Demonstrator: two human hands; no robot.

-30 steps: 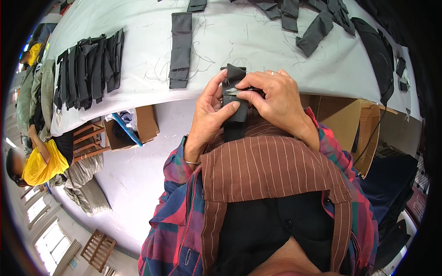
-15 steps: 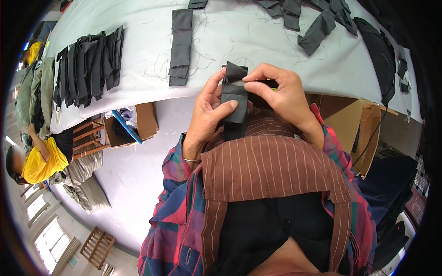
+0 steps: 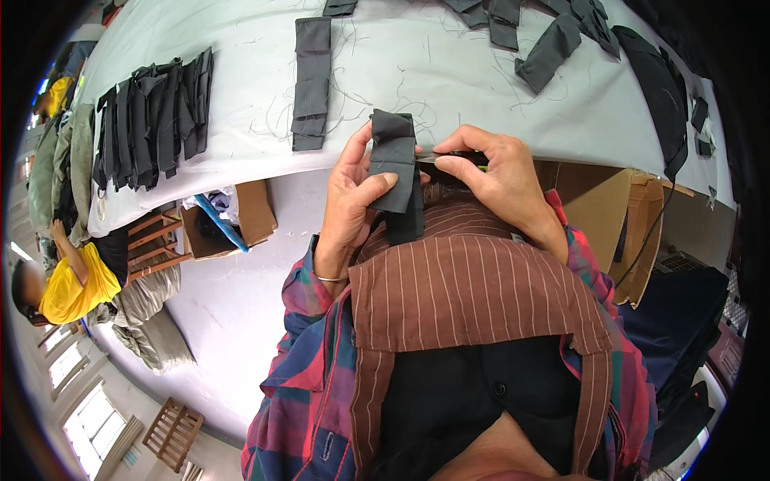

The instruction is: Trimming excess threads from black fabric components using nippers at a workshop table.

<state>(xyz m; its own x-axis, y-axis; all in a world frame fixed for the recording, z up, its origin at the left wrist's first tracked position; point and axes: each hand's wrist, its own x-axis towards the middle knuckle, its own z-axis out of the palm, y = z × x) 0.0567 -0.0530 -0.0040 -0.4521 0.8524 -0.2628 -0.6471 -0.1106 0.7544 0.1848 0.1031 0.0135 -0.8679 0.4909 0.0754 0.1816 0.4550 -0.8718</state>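
Note:
My left hand [image 3: 353, 196] grips a folded black fabric piece [image 3: 393, 148] just off the table's near edge, thumb on its front face and fingers behind. The piece hangs upright, its lower end above my striped brown apron [image 3: 473, 280]. Close to its right edge, my right hand [image 3: 501, 172] pinches a small blade tool [image 3: 465, 155] with a dark handle and a bit of yellow-green. The metal tip points left at the fabric's edge; whether it touches cannot be made out. Another long black fabric strip [image 3: 311, 84] lies on the table beyond my left hand.
A row of black fabric pieces [image 3: 152, 120] lies at the left of the white-covered table [image 3: 241, 88]. More black pieces [image 3: 549, 52] and loose threads are at the far right. Cardboard boxes [image 3: 589, 204] stand below the edge. A person in yellow [image 3: 80, 284] works at far left.
My right hand's tool has drawn back to the right from the fabric's front, and its blade now shows. My left hand and the fabric have shifted slightly left.

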